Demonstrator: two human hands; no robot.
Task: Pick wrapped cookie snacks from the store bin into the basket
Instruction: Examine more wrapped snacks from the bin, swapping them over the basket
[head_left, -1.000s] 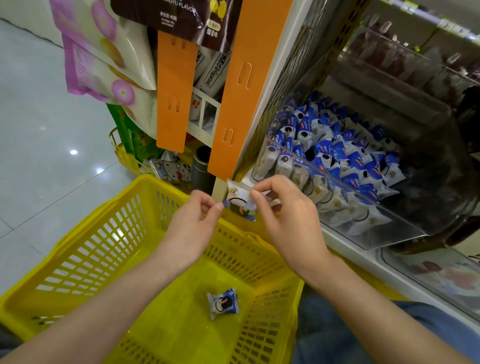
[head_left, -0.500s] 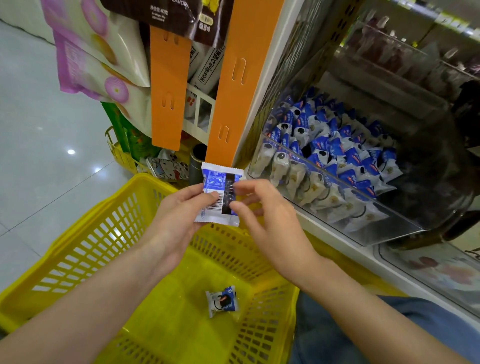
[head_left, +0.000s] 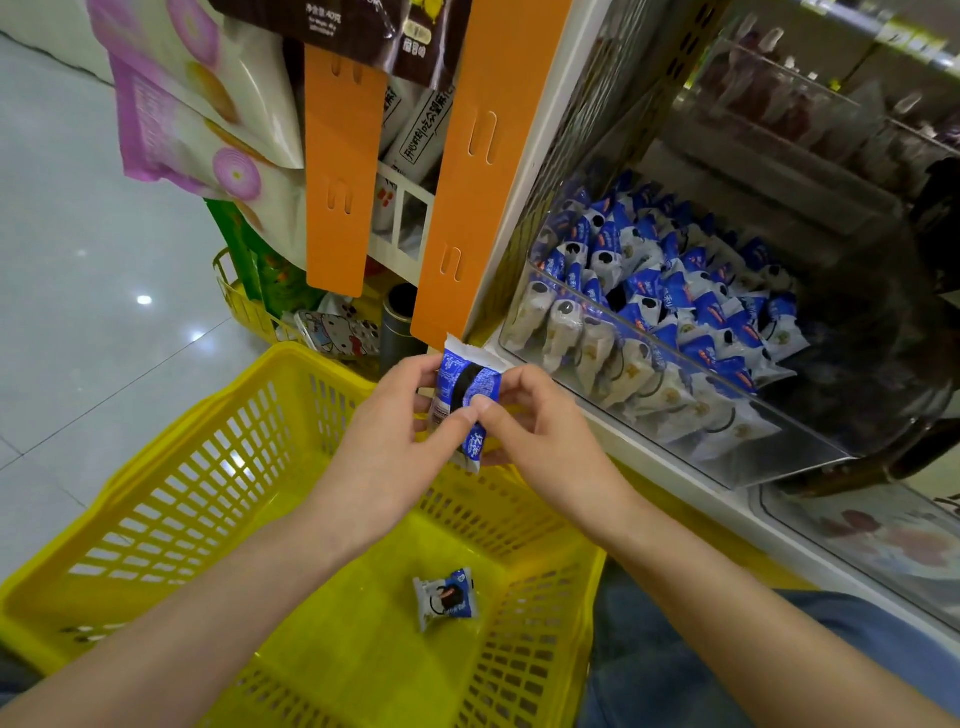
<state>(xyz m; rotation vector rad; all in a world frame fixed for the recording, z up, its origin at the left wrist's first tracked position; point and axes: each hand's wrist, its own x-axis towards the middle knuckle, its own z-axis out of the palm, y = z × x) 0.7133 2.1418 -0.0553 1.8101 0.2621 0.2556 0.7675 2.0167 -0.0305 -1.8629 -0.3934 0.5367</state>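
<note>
The left hand and right hand cover the sides and lower part of the cookie packet they pinch, so its printing shows only in part and is too small to read. The basket runs off the bottom edge, and both forearms hide parts of its floor. In the bin, lower packets lie buried under the top ones (those behind the clear front wall look hazy). The shelf boxes at top right are blurred, and their contents cannot be told. The hanging bags are cut by the top edge.
</note>
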